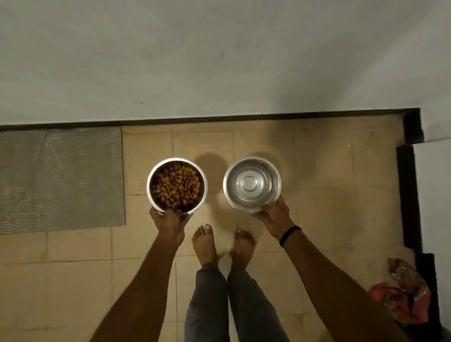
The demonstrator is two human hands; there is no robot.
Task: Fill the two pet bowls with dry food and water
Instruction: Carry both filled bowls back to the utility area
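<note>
I look straight down at two round steel bowls held above a tiled floor. The left bowl [152, 174] is filled with brown and yellow dry food [177, 186]. My left hand [168, 221] grips its near rim. The right bowl [252, 184] holds clear water, its bottom ring showing through. My right hand [271, 216], with a dark band on the wrist, grips that bowl's near rim. Both bowls cast shadows on the floor ahead of them.
A grey ribbed mat [57, 179] lies on the floor at the left, against the wall. A dark skirting [191, 120] runs along the wall ahead. My bare feet [222, 242] stand below the bowls. A red patterned cloth [403, 295] lies at the right by a dark doorway edge.
</note>
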